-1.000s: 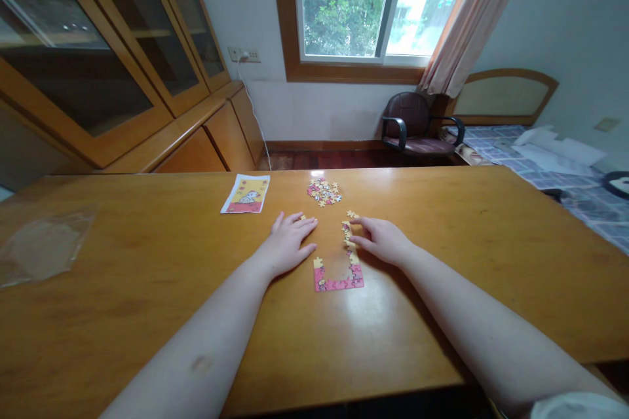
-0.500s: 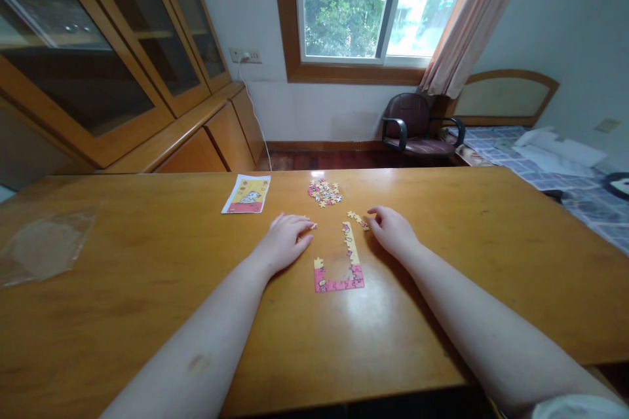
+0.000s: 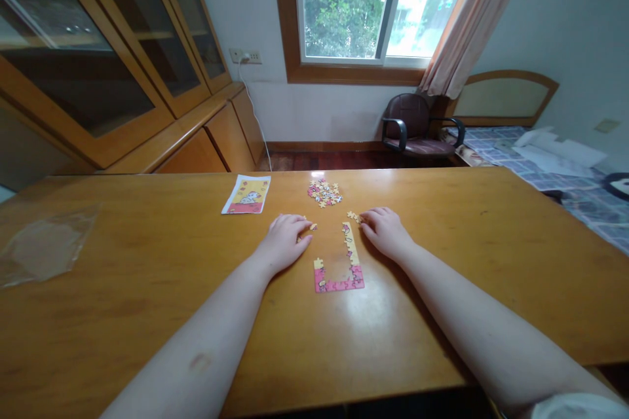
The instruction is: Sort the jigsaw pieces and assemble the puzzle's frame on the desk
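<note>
A partly joined jigsaw puzzle border [image 3: 339,285] lies on the table, pink along its bottom and yellow up its right side. My left hand [image 3: 287,240] rests to its upper left, thumb and fingers apart, palm down. Beside those fingertips is a small puzzle piece [image 3: 313,227]; other pieces are partly hidden under the hand. My right hand [image 3: 386,232] has its bent fingers on a short strip of yellow puzzle pieces [image 3: 352,216], covering the strip's right end. Farther back sits a heap of loose puzzle pieces [image 3: 325,192].
A printed picture sheet [image 3: 246,195] lies at the back left of the wooden table [image 3: 147,314]. A clear plastic bag [image 3: 46,242] is at the far left. Beyond the table are a chair [image 3: 415,124], a bed [image 3: 521,150] and a glass-fronted cabinet [image 3: 162,124].
My right hand has shifted a little left, its fingers now covering more of the puzzle strip. The left hand has barely moved.
</note>
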Available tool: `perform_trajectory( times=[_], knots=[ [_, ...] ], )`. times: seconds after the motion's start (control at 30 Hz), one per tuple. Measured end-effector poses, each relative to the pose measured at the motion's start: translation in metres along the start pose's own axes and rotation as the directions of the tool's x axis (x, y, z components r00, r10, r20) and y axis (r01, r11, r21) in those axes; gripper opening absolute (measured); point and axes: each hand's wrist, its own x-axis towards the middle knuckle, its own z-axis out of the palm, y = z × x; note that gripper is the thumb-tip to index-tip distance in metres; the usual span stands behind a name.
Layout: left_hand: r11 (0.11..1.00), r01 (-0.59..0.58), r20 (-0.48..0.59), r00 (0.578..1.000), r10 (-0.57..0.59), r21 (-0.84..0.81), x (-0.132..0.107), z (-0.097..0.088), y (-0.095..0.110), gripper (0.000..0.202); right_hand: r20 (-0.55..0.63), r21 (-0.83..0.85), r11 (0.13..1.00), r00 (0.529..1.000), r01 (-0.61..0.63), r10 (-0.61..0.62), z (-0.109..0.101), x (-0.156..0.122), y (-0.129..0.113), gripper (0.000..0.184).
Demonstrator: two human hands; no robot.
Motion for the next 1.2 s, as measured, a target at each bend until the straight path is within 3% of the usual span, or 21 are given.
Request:
perform_trajectory(
  times=[0.2, 0.3, 0.5, 0.73, 0.97, 1.2],
  knots=[
    [0.968, 0.244, -0.144, 0.958, -0.250, -0.054, 0.004, -0.004, -0.017, 0.027, -0.026, -0.023, 0.994, 0.994, -0.106, 0.106, 0.001, 0.001, 0.003, 0.022],
    [0.954, 0.296, -0.150, 0.942, -0.300, -0.051, 0.005, -0.004, -0.021, 0.026, -0.026, -0.024, 0.993, 0.993, -0.112, 0.112, 0.001, 0.001, 0.003, 0.022],
    [0.970, 0.239, -0.110, 0.964, -0.242, -0.036, 0.005, 0.004, -0.021, 0.033, -0.035, -0.015, 0.997, 0.996, -0.081, 0.080, 0.004, 0.001, 0.005, 0.023],
    [0.981, 0.195, -0.077, 0.978, -0.195, -0.004, 0.004, 0.014, -0.015, 0.040, -0.017, 0.039, 0.996, 0.997, 0.075, -0.075, 0.003, 0.000, 0.003, 0.022],
    [0.990, 0.131, -0.109, 0.985, -0.135, -0.042, 0.002, 0.012, -0.004, 0.033, -0.006, -0.020, 0.999, 0.999, -0.045, 0.045, -0.003, 0.000, -0.002, 0.021],
    [0.994, 0.086, -0.142, 0.985, -0.094, -0.063, 0.004, 0.014, 0.000, 0.030, 0.120, -0.063, 0.996, 0.990, -0.066, 0.073, -0.008, 0.001, -0.007, 0.017]
  ],
)
